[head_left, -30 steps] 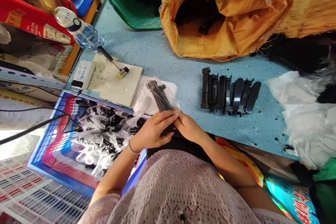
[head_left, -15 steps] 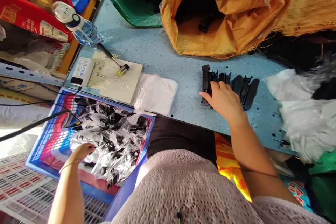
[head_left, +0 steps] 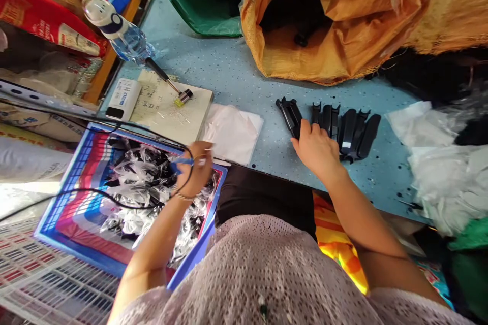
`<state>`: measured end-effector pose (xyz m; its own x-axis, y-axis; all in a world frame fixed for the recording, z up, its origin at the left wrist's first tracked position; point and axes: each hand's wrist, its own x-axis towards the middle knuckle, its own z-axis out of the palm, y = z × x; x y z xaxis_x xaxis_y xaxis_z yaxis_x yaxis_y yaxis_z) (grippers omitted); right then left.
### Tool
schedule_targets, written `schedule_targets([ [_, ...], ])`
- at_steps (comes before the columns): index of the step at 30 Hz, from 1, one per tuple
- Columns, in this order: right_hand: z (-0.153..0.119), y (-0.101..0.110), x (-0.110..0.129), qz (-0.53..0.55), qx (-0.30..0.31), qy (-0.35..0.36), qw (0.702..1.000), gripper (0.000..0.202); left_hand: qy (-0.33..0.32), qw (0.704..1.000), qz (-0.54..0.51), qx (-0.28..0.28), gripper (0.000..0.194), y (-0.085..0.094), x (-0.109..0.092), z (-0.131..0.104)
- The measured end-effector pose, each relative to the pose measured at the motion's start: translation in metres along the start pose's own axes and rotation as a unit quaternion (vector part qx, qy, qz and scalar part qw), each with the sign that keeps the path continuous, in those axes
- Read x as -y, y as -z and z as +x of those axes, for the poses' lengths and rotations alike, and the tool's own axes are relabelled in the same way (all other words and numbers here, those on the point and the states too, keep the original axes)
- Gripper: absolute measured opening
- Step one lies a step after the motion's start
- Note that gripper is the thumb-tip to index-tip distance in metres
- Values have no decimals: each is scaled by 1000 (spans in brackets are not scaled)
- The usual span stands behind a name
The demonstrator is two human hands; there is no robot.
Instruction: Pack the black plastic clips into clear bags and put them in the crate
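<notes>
In the head view my right hand [head_left: 319, 148] has its fingers round the lower end of a black plastic part [head_left: 288, 112], which lies tilted on the blue table. More black plastic parts [head_left: 355, 129] lie side by side to its right, several of them. My left hand [head_left: 196, 165] is over the near corner of the blue basket, smeared by motion, with a black cable [head_left: 186, 183] passing across it. Whether it holds anything is not visible. Just beyond it lies a stack of thin white bags [head_left: 238, 129]. Bagged black pieces [head_left: 143, 172] fill much of the blue basket [head_left: 57, 213].
A notepad [head_left: 171, 117] carries a small hammer-like tool [head_left: 168, 81], with a white box [head_left: 124, 100] beside it. A water bottle [head_left: 129, 40] stands behind. Green [head_left: 183, 10] and orange [head_left: 343, 61] sacks gape at the back; clear bags [head_left: 450, 183] lie right.
My left hand has risen from the basket's bagged pieces toward the white bags, and the cable now crosses it. The black part by my right hand has shifted left and tilted.
</notes>
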<state>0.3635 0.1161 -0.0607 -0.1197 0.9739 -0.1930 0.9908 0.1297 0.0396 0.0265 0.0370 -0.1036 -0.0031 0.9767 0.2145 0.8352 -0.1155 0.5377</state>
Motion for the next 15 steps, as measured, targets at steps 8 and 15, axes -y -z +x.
schedule_targets([
  [8, 14, 1, -19, 69, 73, -32, 994, 43, 108, 982, -143, 64, 12, -70, -58, 63],
  [15, 16, -17, -13, 540, 100, -16, 836, 33, 223, 868, -444, 13, 32, -58, -41, 69],
])
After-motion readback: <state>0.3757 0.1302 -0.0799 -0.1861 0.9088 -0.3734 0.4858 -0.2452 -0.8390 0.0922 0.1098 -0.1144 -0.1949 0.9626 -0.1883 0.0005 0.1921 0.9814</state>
